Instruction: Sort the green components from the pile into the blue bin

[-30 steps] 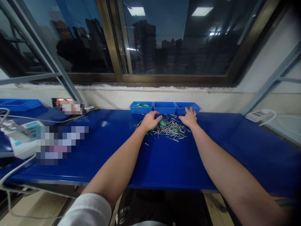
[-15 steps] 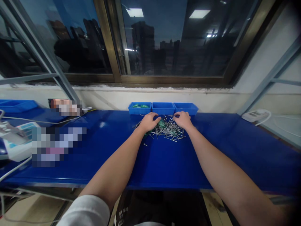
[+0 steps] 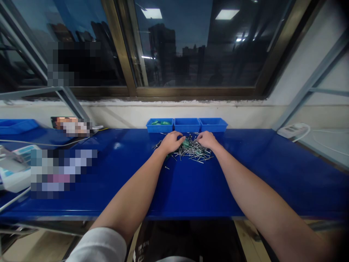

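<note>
A heap of thin silver blind rivets [image 3: 195, 151] lies on the blue table, with small green pieces [image 3: 186, 142] mixed in. My left hand [image 3: 172, 142] rests on the heap's left side, fingers curved and thumb held apart from them, with nothing visible in its grasp. At the upper right of the heap is my right hand [image 3: 207, 139], its thumb and fingertips pinched together. Whatever is between those fingertips is too small and hidden to make out. One loose rivet [image 3: 167, 167] lies in front of the heap, to the left.
Three blue bins stand in a row behind the heap; the left bin [image 3: 160, 129] contains green packets, while the middle bin [image 3: 187, 129] and right bin [image 3: 213, 128] show bare walls. A white scale-like device [image 3: 16, 174] sits left. A white power strip [image 3: 293, 130] lies right.
My right hand has moved slightly left over the heap and its fingers have drawn together. My left hand stays in nearly the same place. The whole view has shifted a little.
</note>
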A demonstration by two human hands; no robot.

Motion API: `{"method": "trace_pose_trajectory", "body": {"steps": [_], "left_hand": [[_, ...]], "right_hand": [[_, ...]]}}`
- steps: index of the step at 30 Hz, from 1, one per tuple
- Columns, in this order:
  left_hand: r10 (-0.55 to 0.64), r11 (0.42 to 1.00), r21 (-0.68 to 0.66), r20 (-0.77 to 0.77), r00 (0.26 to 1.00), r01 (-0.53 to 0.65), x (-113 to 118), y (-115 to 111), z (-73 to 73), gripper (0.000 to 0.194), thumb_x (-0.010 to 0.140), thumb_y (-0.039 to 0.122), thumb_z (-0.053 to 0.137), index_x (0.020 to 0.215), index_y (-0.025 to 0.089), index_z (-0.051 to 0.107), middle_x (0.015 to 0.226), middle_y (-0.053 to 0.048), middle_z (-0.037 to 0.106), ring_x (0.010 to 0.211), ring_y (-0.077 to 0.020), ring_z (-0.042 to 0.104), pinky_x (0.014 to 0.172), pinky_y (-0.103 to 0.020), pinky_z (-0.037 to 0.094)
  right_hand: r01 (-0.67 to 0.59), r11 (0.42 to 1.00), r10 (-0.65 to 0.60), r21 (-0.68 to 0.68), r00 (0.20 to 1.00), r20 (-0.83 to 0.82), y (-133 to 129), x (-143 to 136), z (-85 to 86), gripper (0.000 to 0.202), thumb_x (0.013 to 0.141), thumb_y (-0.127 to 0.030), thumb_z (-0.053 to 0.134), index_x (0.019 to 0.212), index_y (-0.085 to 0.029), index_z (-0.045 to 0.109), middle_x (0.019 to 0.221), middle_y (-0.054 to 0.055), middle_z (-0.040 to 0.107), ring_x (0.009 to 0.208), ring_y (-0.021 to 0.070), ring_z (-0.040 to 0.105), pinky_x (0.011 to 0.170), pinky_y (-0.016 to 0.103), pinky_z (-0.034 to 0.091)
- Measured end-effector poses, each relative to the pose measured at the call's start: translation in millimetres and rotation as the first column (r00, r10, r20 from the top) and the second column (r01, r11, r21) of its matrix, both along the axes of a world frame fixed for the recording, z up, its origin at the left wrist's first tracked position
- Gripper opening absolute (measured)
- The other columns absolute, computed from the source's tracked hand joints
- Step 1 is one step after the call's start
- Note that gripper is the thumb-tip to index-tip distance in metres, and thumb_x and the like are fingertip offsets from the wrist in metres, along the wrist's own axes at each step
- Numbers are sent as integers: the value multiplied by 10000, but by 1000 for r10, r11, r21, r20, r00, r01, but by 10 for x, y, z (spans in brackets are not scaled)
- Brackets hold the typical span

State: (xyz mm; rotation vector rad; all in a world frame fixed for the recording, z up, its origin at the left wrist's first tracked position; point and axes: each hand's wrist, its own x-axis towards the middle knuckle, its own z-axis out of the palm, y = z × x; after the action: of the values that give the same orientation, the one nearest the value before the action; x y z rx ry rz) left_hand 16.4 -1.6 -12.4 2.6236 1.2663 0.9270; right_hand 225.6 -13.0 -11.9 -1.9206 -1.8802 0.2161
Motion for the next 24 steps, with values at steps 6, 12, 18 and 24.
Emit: {"method": "trace_pose_trajectory", "body": {"steps": [6,12,18,24], "left_hand": [[-13,999,30,68,998,11,15,-27,15,333,859,395,481,1057,167,620,1046,-74,649,970,-207,601,881,-341,463],[-108,990,98,118,987,97,60,-93,77,255,844,295,525,1048,167,608,1039,-69,651,961,-187,601,865,-317,466],[-134,990,66,100,986,127,83,-171,161,230,877,263,443,895,174,654,891,-47,677,832,-176,619,774,-294,474],[-170,983,82,78,982,163,106,-178,151,196,855,292,502,884,177,658,881,-44,677,826,-174,616,775,-287,463]], "right_hand": [[-165,967,185,192,978,-95,-29,-54,12,138,755,-198,547,804,-204,676,805,42,690,801,192,602,733,310,432],[-331,883,444,333,821,-360,-115,-215,76,141,748,-299,607,813,-181,649,686,18,664,641,148,602,630,273,452],[-269,865,461,424,759,-460,-177,-309,133,190,752,-364,608,777,-176,624,594,7,628,573,148,597,584,270,445],[-208,876,433,435,737,-519,-171,-311,124,260,738,-435,624,759,-176,611,583,17,636,574,161,616,585,276,453]]}}
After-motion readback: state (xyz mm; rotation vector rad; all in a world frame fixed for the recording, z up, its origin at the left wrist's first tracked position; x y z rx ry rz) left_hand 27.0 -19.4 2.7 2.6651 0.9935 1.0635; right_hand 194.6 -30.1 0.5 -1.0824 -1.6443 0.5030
